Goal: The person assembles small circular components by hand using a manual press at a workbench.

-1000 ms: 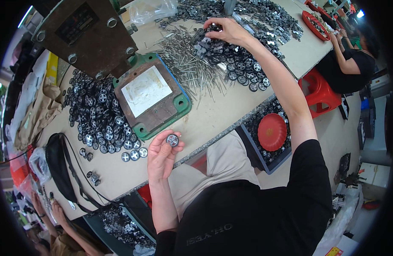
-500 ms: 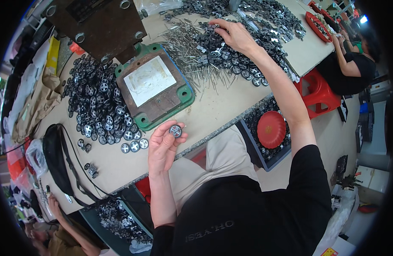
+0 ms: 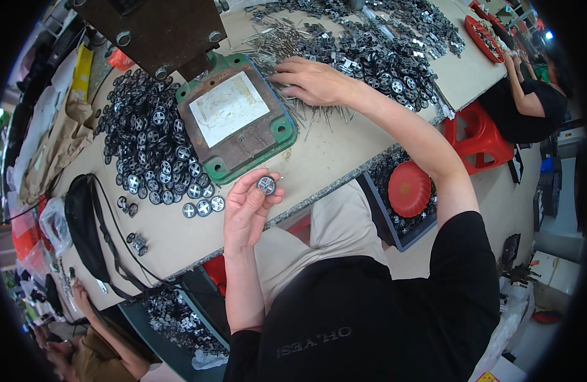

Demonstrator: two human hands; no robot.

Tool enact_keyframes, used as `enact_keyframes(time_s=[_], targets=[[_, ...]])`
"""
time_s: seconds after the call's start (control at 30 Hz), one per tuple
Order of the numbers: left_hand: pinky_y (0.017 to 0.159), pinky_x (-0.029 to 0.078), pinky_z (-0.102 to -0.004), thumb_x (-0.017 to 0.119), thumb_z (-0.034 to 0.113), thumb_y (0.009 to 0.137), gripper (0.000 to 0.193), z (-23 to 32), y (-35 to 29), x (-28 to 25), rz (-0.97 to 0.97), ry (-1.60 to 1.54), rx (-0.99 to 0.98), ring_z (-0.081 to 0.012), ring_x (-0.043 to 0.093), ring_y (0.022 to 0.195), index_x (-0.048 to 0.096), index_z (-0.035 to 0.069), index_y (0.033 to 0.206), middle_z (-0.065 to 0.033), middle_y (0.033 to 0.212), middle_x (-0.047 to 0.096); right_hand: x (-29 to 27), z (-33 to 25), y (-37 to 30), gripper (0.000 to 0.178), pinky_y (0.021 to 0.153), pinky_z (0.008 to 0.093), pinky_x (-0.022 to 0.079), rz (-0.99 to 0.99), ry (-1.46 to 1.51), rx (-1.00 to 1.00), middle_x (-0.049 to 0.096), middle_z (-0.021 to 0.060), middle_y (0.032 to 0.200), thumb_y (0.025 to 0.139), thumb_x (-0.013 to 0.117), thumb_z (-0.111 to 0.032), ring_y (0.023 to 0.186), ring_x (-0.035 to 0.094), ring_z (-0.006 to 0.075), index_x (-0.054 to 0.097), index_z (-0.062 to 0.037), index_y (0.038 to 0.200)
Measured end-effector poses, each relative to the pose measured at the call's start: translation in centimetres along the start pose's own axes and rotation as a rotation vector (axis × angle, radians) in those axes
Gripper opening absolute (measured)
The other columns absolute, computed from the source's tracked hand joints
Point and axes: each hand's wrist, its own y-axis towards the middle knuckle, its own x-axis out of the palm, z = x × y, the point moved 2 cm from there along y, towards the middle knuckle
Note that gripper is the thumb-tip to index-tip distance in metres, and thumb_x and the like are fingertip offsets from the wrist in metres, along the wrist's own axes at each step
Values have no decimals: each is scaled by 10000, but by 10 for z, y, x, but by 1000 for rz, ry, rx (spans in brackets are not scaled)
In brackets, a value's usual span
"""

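Observation:
Between the fingers and thumb of my left hand (image 3: 249, 210) is a small black toy wheel (image 3: 266, 185) with a silver spoked hub, held just above the table's front edge. Some short thin tip shows beside it, too small to make out. My right hand (image 3: 314, 83) reaches over a heap of thin metal pins (image 3: 274, 39), fingers stretched and apart, by the blue-edged side of a green press base (image 3: 281, 130). Whether its fingertips touch a pin is hidden. Left of the base lies a big pile of similar wheels (image 3: 147, 137).
A dark press head (image 3: 156, 38) overhangs the base. Small dark parts (image 3: 370, 54) cover the back of the table. A black strap bag (image 3: 86, 235) lies front left. Beside my lap a crate (image 3: 405, 242) holds a red dish (image 3: 409, 189). A red stool (image 3: 478, 140) and co-workers flank me.
My right hand has moved left and nearer, from the small dark parts to the pins beside the press base. My left hand keeps the wheel. The view has shifted slightly.

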Motion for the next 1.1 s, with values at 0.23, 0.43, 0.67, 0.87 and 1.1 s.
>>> enact_keyframes(time_s=[0.23, 0.43, 0.67, 0.87, 1.1], targets=[[753, 549, -288, 557, 82, 871, 321, 0, 0, 1, 19, 45, 15, -230, 639, 873, 503, -5, 1175, -193, 1092, 579, -19, -21, -45, 285, 870, 367, 446, -76, 242, -46, 547, 135, 1099, 781, 611, -128, 1048, 512, 290, 583, -35, 1049], [757, 548, -291, 560, 85, 870, 337, -1, 0, 0, 16, 40, 16, -232, 639, 871, 491, -9, 1186, -196, 1100, 576, -30, -34, -61, 245, 840, 367, 445, -124, 260, -134, 560, 115, 1061, 760, 636, -169, 1008, 530, 277, 619, -50, 973], [778, 528, -299, 558, 57, 864, 336, 0, 0, 1, 2, 9, 18, -231, 631, 883, 492, -26, 1183, -195, 1110, 572, -60, -8, -58, 221, 742, 369, 466, 221, -25, 290, 619, 109, 904, 770, 644, -207, 832, 586, 286, 641, -36, 911], [779, 527, -296, 556, 58, 865, 335, 0, 1, 1, -6, 1, 14, -228, 629, 889, 493, -23, 1184, -195, 1116, 568, -53, 20, -54, 325, 702, 373, 475, 226, -203, 616, 623, 156, 814, 824, 600, -295, 780, 605, 300, 638, 4, 946], [748, 548, -281, 558, 83, 871, 333, -1, -1, 1, 20, 43, 32, -227, 636, 866, 495, -12, 1183, -204, 1095, 575, -62, 25, -58, 261, 717, 380, 487, 278, 117, 768, 662, 146, 801, 798, 589, -202, 730, 641, 280, 634, 1, 956]])
